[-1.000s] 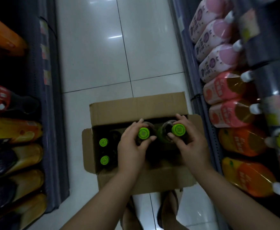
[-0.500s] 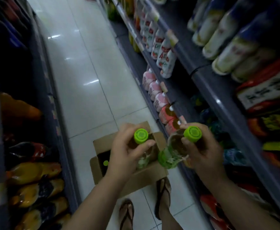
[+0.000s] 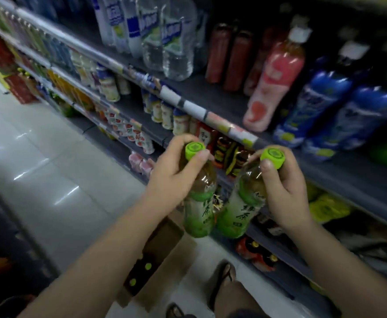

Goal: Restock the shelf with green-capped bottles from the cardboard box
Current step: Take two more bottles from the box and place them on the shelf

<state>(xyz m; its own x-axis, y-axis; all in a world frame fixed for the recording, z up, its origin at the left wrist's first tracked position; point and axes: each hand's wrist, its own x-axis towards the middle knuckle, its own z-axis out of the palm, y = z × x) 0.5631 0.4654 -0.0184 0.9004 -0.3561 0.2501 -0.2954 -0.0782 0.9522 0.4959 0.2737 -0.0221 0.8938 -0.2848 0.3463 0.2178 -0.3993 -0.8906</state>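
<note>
Two green-capped bottles, one per hand. My left hand [image 3: 172,177] grips the left bottle [image 3: 199,203] at the neck, my right hand [image 3: 282,187] grips the right bottle [image 3: 240,207] the same way; bottles side by side, bases nearly touching. Below my left wrist, the cardboard box [image 3: 165,251] on the floor: two green caps [image 3: 148,266] visible inside, the rest dark. The shelf [image 3: 339,171] beyond my knuckles is blurred, labels unreadable.
</note>
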